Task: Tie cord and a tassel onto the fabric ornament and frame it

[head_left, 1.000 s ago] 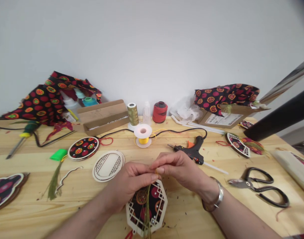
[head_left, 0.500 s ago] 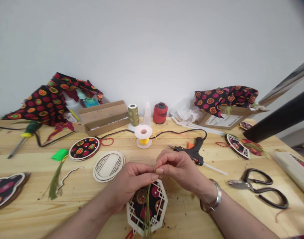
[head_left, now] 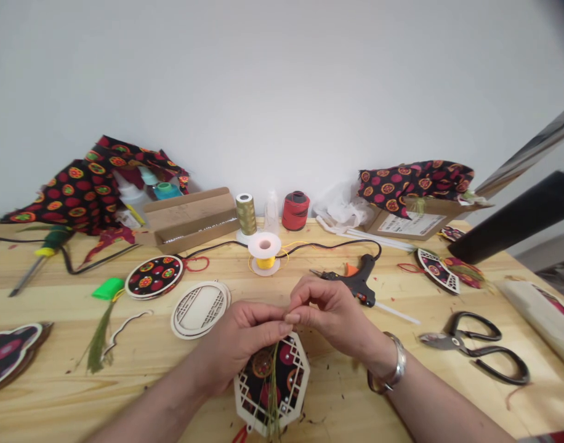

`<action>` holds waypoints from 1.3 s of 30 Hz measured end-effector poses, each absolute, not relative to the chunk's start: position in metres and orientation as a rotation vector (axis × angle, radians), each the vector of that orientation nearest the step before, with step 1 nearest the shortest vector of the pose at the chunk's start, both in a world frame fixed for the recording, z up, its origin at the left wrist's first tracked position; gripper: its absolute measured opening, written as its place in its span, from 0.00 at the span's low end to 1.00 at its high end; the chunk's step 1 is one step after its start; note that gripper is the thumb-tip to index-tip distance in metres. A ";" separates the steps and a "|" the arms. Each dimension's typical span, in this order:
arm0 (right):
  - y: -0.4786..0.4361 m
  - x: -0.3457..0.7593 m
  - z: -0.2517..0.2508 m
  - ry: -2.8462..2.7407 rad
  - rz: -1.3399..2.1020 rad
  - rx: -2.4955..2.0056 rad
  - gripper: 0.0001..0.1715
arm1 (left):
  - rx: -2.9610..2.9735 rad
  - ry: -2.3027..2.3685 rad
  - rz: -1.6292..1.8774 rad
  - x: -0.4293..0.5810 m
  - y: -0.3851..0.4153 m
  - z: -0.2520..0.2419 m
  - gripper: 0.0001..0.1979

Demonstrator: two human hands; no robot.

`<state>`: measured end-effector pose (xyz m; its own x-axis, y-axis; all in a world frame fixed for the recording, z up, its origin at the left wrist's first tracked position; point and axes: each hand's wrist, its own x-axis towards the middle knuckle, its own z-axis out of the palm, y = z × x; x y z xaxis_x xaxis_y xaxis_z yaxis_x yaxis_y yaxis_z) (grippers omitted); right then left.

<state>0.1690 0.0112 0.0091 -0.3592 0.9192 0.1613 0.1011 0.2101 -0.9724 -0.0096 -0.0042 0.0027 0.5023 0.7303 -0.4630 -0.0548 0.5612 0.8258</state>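
Both hands meet over the hexagonal ornament [head_left: 273,381] lying on the wooden table [head_left: 125,369]. The left hand [head_left: 242,344] and right hand [head_left: 335,314] pinch the olive tassel [head_left: 273,375] top (probably its cord, too tiny to tell), fingertips closed tight together.

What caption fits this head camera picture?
Both hands pinch a green tassel over a hexagonal ornament on a wooden table.

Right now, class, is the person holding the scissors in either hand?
No. The scissors lie on the wooden table, apart from the right hand; both it and the left hand pinch the green tassel.
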 end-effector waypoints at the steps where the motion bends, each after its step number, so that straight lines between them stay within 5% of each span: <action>1: 0.011 0.169 0.009 -1.670 1.242 -0.978 0.07 | 0.850 0.938 0.553 -0.010 -0.004 0.002 0.08; 17: 0.004 0.167 0.009 -1.922 0.820 -1.012 0.09 | 0.824 0.924 0.549 -0.008 -0.004 0.005 0.12; 25: 0.002 0.168 0.007 -2.108 0.315 -0.951 0.11 | 0.828 0.933 0.573 -0.007 -0.003 0.004 0.08; 32: 0.008 0.168 0.005 -1.762 0.748 -1.266 0.14 | 0.831 0.993 0.617 -0.006 -0.003 0.006 0.09; 39: 0.002 0.167 0.013 -1.995 0.958 -1.258 0.23 | 0.861 0.956 0.584 -0.007 -0.003 0.005 0.09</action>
